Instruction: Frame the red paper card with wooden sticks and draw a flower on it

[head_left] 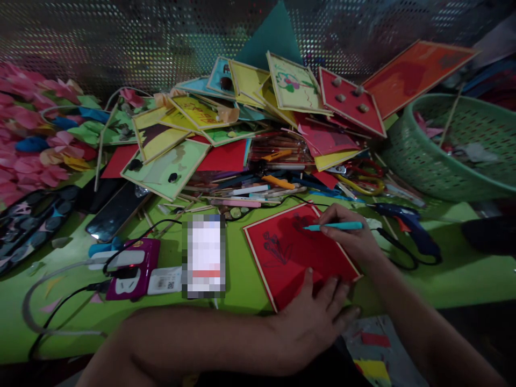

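Note:
A red card (300, 252) with thin wooden strips along its edges lies on the green table. Dark flower outlines (276, 250) are drawn on its left part, and more dark lines show near its top. My right hand (349, 231) grips a turquoise marker (342, 226), whose tip points left at the upper drawing; I cannot tell whether it touches the card. Across the card's lower edge my left hand (318, 312) rests flat with fingers spread, holding nothing. To the left of the card is a lit phone (203, 258) with a blurred screen.
Framed coloured cards (296, 83) are heaped at the back, with pens and sticks before them. A blue glue gun (415, 228) and a green basket (451, 156) stand right. Left are a purple power strip (135, 269) with cables, a dark phone (119, 209) and pink paper flowers (28, 129).

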`<move>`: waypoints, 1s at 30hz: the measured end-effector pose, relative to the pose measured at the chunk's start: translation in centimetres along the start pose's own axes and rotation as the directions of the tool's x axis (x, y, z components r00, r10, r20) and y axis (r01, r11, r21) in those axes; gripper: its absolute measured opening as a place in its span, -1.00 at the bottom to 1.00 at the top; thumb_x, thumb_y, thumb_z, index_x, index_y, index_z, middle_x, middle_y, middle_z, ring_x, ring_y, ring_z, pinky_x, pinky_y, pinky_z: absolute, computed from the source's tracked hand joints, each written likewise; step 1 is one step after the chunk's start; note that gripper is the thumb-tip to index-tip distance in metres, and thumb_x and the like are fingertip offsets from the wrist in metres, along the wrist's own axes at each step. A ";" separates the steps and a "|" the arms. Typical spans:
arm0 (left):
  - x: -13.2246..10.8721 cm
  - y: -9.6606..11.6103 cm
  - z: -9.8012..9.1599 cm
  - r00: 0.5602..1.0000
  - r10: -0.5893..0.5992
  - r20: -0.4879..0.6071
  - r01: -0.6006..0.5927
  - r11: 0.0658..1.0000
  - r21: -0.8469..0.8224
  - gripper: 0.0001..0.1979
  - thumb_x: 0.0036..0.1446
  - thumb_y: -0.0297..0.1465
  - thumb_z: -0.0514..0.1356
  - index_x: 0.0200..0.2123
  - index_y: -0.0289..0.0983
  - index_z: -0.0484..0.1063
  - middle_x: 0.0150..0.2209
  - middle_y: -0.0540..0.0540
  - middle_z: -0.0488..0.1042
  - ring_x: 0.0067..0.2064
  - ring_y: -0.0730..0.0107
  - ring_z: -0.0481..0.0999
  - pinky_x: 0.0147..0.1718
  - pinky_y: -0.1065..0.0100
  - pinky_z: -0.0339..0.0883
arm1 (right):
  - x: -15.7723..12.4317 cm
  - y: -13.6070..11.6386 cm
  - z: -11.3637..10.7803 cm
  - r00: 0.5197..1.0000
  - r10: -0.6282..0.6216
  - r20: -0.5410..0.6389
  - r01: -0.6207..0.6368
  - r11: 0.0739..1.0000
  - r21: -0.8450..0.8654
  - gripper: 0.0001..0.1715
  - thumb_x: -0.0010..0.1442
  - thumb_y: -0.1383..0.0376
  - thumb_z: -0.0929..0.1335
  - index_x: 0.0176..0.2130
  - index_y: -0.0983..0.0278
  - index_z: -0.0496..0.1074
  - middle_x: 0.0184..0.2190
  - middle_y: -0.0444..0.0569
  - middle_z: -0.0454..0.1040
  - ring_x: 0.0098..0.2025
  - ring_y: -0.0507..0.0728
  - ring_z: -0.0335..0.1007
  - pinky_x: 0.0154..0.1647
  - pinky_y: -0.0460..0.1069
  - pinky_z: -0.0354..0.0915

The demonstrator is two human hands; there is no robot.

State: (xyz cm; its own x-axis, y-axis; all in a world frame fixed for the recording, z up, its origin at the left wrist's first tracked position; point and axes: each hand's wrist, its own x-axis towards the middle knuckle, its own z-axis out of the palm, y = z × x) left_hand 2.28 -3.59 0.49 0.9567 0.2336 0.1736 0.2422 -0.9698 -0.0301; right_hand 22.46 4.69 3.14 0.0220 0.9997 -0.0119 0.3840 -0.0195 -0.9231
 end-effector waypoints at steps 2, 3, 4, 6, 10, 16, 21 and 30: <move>0.0 0.0 0.1 1.000 -0.007 -0.008 0.007 1.000 -0.004 -0.50 0.35 -0.34 -0.02 0.32 -0.02 0.26 0.40 -0.12 0.22 0.36 0.04 0.25 0.17 -0.21 0.17 | 0.0 -0.1 -0.1 1.000 -0.005 -0.003 0.005 1.000 0.006 -0.92 0.08 0.25 0.44 -0.41 0.17 0.46 -0.47 -0.11 0.46 -0.39 0.14 0.36 -0.40 0.03 0.19; -0.1 0.1 0.2 1.000 -0.009 -0.010 0.009 1.000 -0.004 -0.50 0.35 -0.35 -0.03 0.32 -0.02 0.26 0.40 -0.12 0.22 0.36 0.03 0.25 0.17 -0.21 0.16 | 0.0 -0.1 -0.1 1.000 -0.007 -0.004 0.007 1.000 0.007 -0.93 0.07 0.26 0.44 -0.41 0.17 0.46 -0.48 -0.11 0.45 -0.39 0.14 0.36 -0.40 0.03 0.19; -0.1 0.1 0.3 1.000 -0.009 -0.010 0.009 1.000 -0.004 -0.50 0.36 -0.35 -0.03 0.33 -0.02 0.25 0.40 -0.13 0.21 0.37 0.03 0.24 0.17 -0.22 0.15 | 0.0 -0.2 -0.1 1.000 -0.010 -0.004 0.010 1.000 0.008 -0.93 0.06 0.26 0.44 -0.42 0.17 0.46 -0.48 -0.11 0.45 -0.38 0.15 0.36 -0.39 0.03 0.19; -0.1 0.2 0.4 1.000 -0.005 -0.004 0.005 1.000 0.001 -0.49 0.36 -0.37 -0.05 0.34 -0.03 0.23 0.41 -0.14 0.20 0.37 0.02 0.24 0.17 -0.24 0.13 | 0.0 -0.3 -0.1 1.000 -0.017 -0.004 0.017 1.000 0.009 -0.92 0.05 0.26 0.44 -0.44 0.17 0.46 -0.49 -0.12 0.43 -0.36 0.15 0.37 -0.35 0.03 0.21; 0.0 0.2 0.3 1.000 0.008 0.016 -0.008 1.000 0.019 -0.48 0.37 -0.39 -0.10 0.35 -0.02 0.21 0.41 -0.14 0.18 0.36 0.02 0.24 0.16 -0.25 0.13 | -0.2 -0.2 -0.2 1.000 -0.013 -0.003 0.013 0.999 0.036 -0.91 0.03 0.25 0.44 -0.46 0.17 0.45 -0.49 -0.13 0.43 -0.35 0.15 0.37 -0.30 0.04 0.23; 0.0 0.2 0.1 1.000 0.001 0.028 -0.001 1.000 0.010 -0.48 0.37 -0.39 -0.10 0.35 -0.02 0.21 0.41 -0.13 0.19 0.36 0.01 0.24 0.16 -0.25 0.16 | -0.4 0.3 -0.4 0.999 0.001 0.039 -0.005 0.994 0.107 -0.91 0.01 0.26 0.45 -0.46 0.16 0.45 -0.54 -0.14 0.39 -0.35 0.18 0.41 -0.20 0.08 0.32; 0.0 0.1 0.1 1.000 0.006 0.020 -0.007 1.000 0.030 -0.49 0.36 -0.36 -0.06 0.34 -0.01 0.22 0.41 -0.13 0.18 0.36 0.02 0.24 0.16 -0.25 0.16 | -0.1 0.1 -0.1 0.998 -0.006 -0.055 0.010 0.996 0.088 -0.89 0.07 0.23 0.46 -0.41 0.15 0.46 -0.49 -0.14 0.43 -0.38 0.13 0.35 -0.34 0.02 0.25; 0.0 0.3 0.4 1.000 -0.017 0.004 0.017 0.999 0.027 -0.50 0.35 -0.33 -0.03 0.32 0.03 0.26 0.41 -0.12 0.19 0.36 0.03 0.24 0.18 -0.24 0.16 | 0.4 -0.2 0.3 0.994 -0.026 -0.108 0.024 0.999 -0.021 -0.88 0.10 0.22 0.47 -0.36 0.18 0.47 -0.44 -0.13 0.47 -0.41 0.10 0.34 -0.39 -0.01 0.23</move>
State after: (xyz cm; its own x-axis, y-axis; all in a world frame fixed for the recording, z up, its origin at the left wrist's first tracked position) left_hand 2.44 -3.82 0.13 0.9531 0.2499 0.1706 0.2623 -0.9635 -0.0540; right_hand 22.16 5.15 3.18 0.1114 0.9923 0.0538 0.4042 0.0042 -0.9147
